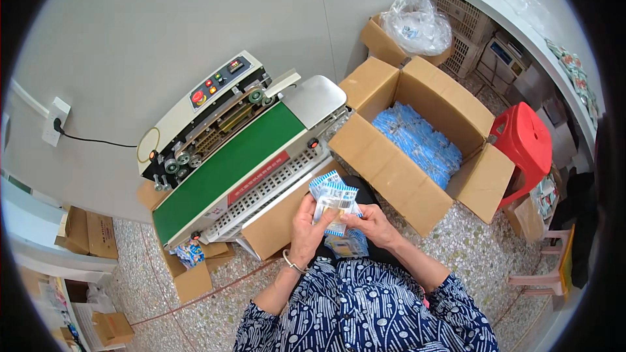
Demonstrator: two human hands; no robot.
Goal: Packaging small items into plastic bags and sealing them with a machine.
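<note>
Both hands, left hand point(305, 229) and right hand point(373, 223), are clamped on small flat blue-and-white plastic packets point(334, 201) at lower centre; they seem light, thin, slippery, best pinched at edges.

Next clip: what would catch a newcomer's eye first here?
Probably the sealing machine with its long green belt, set slantwise at centre left. Just below it, the left hand and right hand hold a fan of small blue-and-white packets. To the right, an open cardboard box holds many more blue packets.
</note>
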